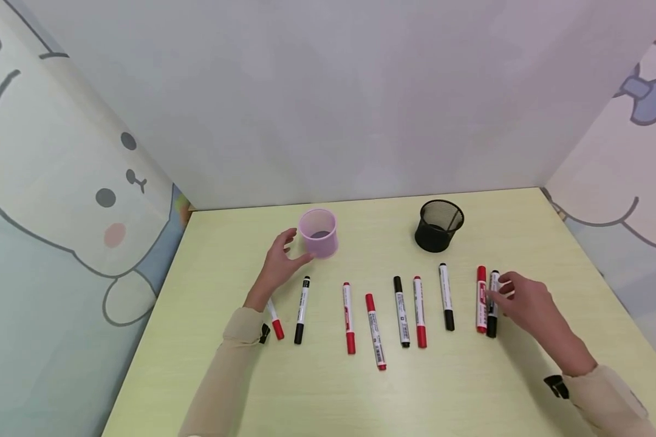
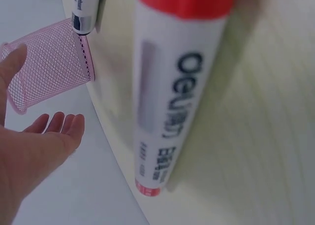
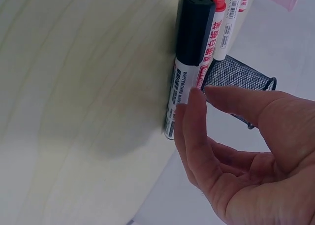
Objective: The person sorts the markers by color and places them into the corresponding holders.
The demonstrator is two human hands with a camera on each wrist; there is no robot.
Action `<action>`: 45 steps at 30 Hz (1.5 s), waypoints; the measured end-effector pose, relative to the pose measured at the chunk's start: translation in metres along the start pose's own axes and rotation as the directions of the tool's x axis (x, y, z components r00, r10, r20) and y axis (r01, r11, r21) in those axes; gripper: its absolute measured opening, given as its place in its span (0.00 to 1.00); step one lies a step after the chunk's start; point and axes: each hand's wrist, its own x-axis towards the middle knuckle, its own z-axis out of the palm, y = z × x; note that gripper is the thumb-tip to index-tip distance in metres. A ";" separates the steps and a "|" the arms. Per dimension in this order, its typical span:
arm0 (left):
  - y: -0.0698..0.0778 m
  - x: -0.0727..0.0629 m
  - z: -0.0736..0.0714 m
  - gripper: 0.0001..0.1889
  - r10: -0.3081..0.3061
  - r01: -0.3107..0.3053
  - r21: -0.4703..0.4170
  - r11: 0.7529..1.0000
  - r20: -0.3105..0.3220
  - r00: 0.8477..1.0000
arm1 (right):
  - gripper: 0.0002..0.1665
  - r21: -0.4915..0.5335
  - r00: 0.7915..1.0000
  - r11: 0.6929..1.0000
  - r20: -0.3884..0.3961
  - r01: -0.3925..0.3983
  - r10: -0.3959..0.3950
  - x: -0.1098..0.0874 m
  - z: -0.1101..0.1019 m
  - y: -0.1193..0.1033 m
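Observation:
In the head view my left hand [image 1: 277, 262] reaches beside a pink mesh pen holder [image 1: 322, 246], thumb and fingers spread around its near left side. The left wrist view shows that hand with a gap to the holder [image 2: 49, 62], so nothing is gripped. My right hand [image 1: 529, 306] hovers at a black-capped whiteboard marker [image 1: 492, 326], which lies alongside a red marker [image 1: 481, 315]. In the right wrist view thumb and index fingertips come close together beside the black marker [image 3: 193, 33]. They are not closed round it; whether they touch it I cannot tell.
A black mesh pen holder [image 1: 433, 238] stands at the back right of the table [image 1: 328, 400]. Several red and black markers lie in a loose row between the hands, among them a red one [image 1: 376, 334]. Another red-capped marker [image 1: 276, 325] lies partly under the left wrist.

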 end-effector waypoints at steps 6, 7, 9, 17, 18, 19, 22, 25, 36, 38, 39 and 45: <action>0.000 0.005 0.007 0.45 -0.002 0.002 -0.018 1.000 0.006 1.000 | 0.30 0.005 1.000 1.000 0.009 -0.019 0.019 0.000 0.003 0.004; 0.000 0.006 0.008 0.45 -0.002 0.002 -0.019 1.000 0.007 1.000 | 0.30 0.009 1.000 1.000 0.010 -0.021 0.021 0.000 0.003 0.004; 0.000 0.007 0.009 0.45 -0.001 0.002 -0.025 1.000 0.004 1.000 | 0.30 0.020 1.000 0.999 0.016 -0.027 0.027 0.000 0.004 0.004; 0.003 0.011 0.012 0.47 0.003 -0.002 -0.051 0.999 0.013 1.000 | 0.31 0.017 0.999 0.999 0.032 -0.036 0.036 0.003 0.003 0.001; 0.003 0.012 0.012 0.47 -0.001 0.002 -0.053 0.999 0.015 1.000 | 0.31 0.016 0.998 0.999 0.039 -0.041 0.041 0.004 0.003 0.001; 0.003 0.012 0.012 0.47 -0.004 0.005 -0.056 0.998 0.016 1.000 | 0.31 0.015 0.998 0.999 0.046 -0.046 0.045 0.004 0.003 0.000; 0.003 0.013 0.012 0.47 -0.015 0.016 -0.064 0.998 0.017 1.000 | 0.32 0.015 0.996 0.998 0.059 -0.061 0.060 0.006 0.003 0.000; 0.004 0.015 0.013 0.47 -0.022 0.023 -0.073 0.997 0.020 1.000 | 0.32 0.014 0.995 0.997 0.065 -0.073 0.072 0.007 0.004 -0.001; 0.011 0.021 0.021 0.45 -0.042 0.046 -0.118 0.992 0.035 0.998 | 0.31 0.023 0.985 0.990 0.104 -0.137 0.134 0.007 0.001 0.001; 0.012 0.022 0.021 0.46 -0.046 0.049 -0.121 0.991 0.034 0.998 | 0.30 0.024 0.986 0.990 0.104 -0.135 0.132 0.007 0.000 0.001; 0.013 0.022 0.021 0.46 -0.049 0.053 -0.125 0.991 0.033 0.998 | 0.30 0.024 0.986 0.991 0.103 -0.134 0.130 0.008 0.000 0.001; 0.016 0.023 0.022 0.47 -0.069 0.073 -0.137 0.988 0.032 0.997 | 0.31 0.035 0.990 0.992 0.081 -0.120 0.117 0.008 0.001 0.001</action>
